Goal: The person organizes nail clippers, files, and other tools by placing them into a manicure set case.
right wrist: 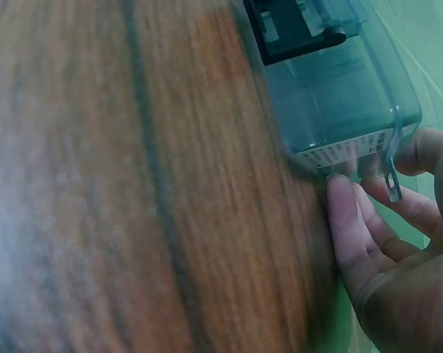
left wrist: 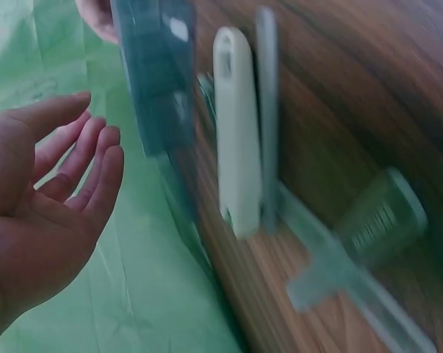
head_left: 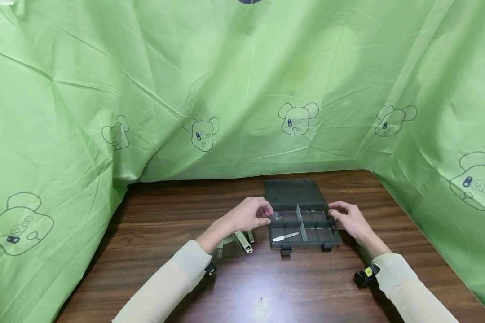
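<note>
A dark see-through divided box (head_left: pixel 305 224) lies on the table with its lid (head_left: pixel 294 193) folded back. My left hand (head_left: pixel 248 214) is at the box's left edge, fingertips over the back left compartment beside a small clear piece (head_left: pixel 277 216). In the left wrist view, its thumb and loosely bent fingers stand apart with nothing between them. At the box's right side my right hand (head_left: pixel 349 222) grips the wall, thumb by the upper edge and fingers (right wrist: pixel 342 202) low against the side. A small white-handled blade-like tool (head_left: pixel 285 237) lies in the front left compartment.
Left of the box, partly under my left forearm, lie a cream nail clipper (head_left: pixel 243 242) and a slim strip-like tool (left wrist: pixel 267 118). Near them is a grey-green T-shaped tool (left wrist: pixel 339 265). Two black latches (head_left: pixel 285 250) stick out in front. A green curtain (head_left: pixel 242 166) encloses the table.
</note>
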